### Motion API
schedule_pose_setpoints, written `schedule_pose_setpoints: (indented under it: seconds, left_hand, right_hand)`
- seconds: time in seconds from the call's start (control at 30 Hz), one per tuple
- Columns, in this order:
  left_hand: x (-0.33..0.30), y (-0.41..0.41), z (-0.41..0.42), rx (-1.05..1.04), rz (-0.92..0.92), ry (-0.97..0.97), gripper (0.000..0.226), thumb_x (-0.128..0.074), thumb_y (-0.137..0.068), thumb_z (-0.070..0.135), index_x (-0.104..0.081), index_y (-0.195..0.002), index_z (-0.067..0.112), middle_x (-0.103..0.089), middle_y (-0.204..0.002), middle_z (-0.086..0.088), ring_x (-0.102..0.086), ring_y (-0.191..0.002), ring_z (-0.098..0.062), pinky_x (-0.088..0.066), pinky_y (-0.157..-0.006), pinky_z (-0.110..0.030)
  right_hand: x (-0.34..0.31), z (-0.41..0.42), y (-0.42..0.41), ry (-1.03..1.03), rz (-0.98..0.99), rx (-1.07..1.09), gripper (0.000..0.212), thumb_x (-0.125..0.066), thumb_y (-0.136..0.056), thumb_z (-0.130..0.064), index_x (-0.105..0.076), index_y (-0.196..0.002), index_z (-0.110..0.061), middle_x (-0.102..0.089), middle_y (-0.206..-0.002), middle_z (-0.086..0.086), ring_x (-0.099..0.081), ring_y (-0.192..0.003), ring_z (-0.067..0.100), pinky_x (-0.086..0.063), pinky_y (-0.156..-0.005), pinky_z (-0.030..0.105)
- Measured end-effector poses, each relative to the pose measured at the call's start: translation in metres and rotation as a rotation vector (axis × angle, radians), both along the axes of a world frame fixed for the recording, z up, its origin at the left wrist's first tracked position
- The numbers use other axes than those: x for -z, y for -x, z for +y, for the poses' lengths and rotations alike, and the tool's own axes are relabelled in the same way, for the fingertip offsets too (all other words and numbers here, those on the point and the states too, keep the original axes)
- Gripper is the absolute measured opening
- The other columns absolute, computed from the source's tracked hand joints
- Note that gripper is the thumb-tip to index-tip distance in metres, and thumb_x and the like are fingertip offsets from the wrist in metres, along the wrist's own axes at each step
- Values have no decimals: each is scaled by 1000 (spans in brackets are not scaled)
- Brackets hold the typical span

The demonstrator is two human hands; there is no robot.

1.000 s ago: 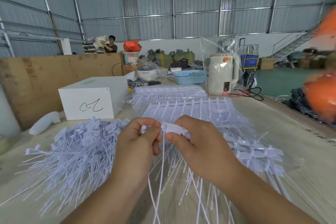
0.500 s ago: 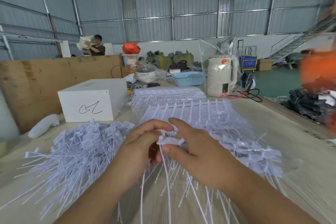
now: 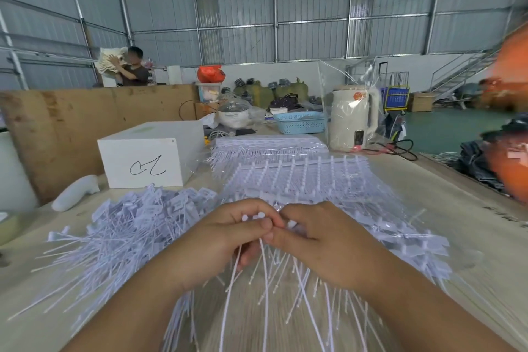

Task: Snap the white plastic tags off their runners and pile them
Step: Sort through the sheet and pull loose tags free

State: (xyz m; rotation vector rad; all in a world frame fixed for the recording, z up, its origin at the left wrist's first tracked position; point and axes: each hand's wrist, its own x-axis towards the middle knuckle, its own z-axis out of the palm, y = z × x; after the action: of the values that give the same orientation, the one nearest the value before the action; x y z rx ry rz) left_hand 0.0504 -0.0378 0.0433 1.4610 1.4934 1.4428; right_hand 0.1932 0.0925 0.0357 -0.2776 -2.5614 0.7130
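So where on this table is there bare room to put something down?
Bare wood shows right of the runner sheets, toward the table's right edge, and at the near left corner below the loose tag pile. The middle, under both hands, is crowded with tags.

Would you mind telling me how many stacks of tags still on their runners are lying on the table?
2. One opened stack lies just beyond the hands; a second, plastic-wrapped stack sits behind it, near the white kettle. Others may be hidden behind them.

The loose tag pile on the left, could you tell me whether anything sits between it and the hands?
Nothing visible does. The hands pinch tags right beside the pile, with only table and stray tags between; the white box sits behind the pile.
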Motion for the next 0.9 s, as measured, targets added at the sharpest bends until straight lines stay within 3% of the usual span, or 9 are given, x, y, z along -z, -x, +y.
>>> schedule_pose_setpoints:
  seconds: [0.07, 0.17, 0.3, 0.4, 0.47, 0.57, 0.7, 0.8, 0.9]
  left_hand:
    - [0, 2, -1, 36, -17, 29, 11, -67, -77, 35, -73, -81, 25, -51, -64, -13, -44, -44, -13, -34, -45, -18]
    - [1, 4, -4, 138, -131, 87, 15, -69, -74, 35, -70, -79, 21, -52, -60, -3, -41, -40, -9, -34, -45, -18]
    - [2, 5, -3, 99, -289, 67, 21, -73, -76, 34, -69, -74, 13, -45, -53, -6, -34, -34, -8, -34, -42, -17]
    - [1, 4, -2, 18, -329, 3, 21, -70, -75, 36, -70, -72, 16, -43, -49, -1, -31, -35, -8, -33, -41, -18]
    - [0, 5, -3, 31, -371, -28, 32, -83, -65, 43, -70, -72, 15, -46, -51, 3, -31, -37, -7, -34, -41, -19]
    - [1, 5, -3, 72, -344, -31, 42, -90, -54, 47, -69, -71, 15, -48, -53, 3, -32, -38, -7, -34, -41, -19]
    - [3, 8, -3, 109, -301, -45, 37, -90, -58, 40, -71, -75, 13, -49, -57, 0, -35, -40, -7, -36, -43, -19]
    - [4, 9, -2, 85, -279, -31, 16, -80, -71, 24, -74, -81, 14, -51, -58, -2, -38, -41, -9, -37, -43, -19]
    - [5, 9, -1, 40, -268, -9, 9, -68, -72, 14, -74, -79, 14, -52, -56, -5, -44, -43, -10, -37, -41, -19]
  right_hand:
    - [-1, 0, -1, -4, -7, -9, 36, -55, -86, -63, -53, -70, -30, -49, -46, -17, -43, -41, 4, -26, -47, 21]
    - [-4, -2, -2, -69, 3, -35, 36, -59, -84, -62, -60, -81, -26, -52, -50, -20, -47, -45, 3, -28, -47, 21]
    - [-6, -2, -4, 12, 60, -138, 29, -60, -87, -56, -60, -96, -28, -64, -69, -5, -53, -56, 5, -46, -59, 35]
    - [-8, 0, -6, 121, 117, -205, 30, -50, -95, -46, -58, -88, -18, -51, -61, -1, -45, -53, 18, -39, -55, 40]
    - [-7, 3, -5, 146, 132, -182, 36, -44, -96, -38, -52, -79, -7, -47, -63, 7, -46, -60, 29, -39, -59, 44]
    - [-4, 8, -3, 169, 95, -156, 26, -49, -97, -21, -48, -75, -7, -37, -59, -3, -35, -53, 17, -31, -53, 36]
    - [-3, 11, -2, 235, 86, -193, 27, -55, -91, -27, -53, -75, -5, -35, -60, -3, -32, -54, 15, -28, -53, 32]
    - [-5, 12, -3, 301, 108, -237, 27, -58, -88, -31, -54, -66, -17, -35, -61, 1, -33, -57, 18, -27, -57, 33]
    - [-4, 15, -3, 289, 86, -241, 32, -61, -92, -26, -54, -70, -4, -34, -61, 1, -33, -57, 16, -26, -57, 31]
